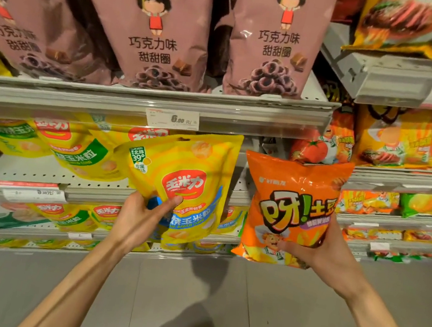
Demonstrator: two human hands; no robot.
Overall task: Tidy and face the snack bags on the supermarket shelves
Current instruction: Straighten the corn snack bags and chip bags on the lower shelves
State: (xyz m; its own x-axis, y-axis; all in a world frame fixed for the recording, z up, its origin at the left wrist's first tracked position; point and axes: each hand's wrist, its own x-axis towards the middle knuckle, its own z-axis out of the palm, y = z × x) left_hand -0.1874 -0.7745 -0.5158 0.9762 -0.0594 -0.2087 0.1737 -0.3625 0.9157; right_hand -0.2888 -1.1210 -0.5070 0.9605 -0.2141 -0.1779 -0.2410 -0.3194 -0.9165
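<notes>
Left hand (144, 215) grips yellow bag (186, 184) by its lower edge; right hand (316, 252) grips orange bag (291, 209) from beneath. Both held off the shelf (134, 99), fronts outward, likely being sorted to proper rows.

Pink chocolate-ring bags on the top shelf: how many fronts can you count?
3: left bag, partly cut off; middle bag; right bag. More stand hidden behind them.
</notes>
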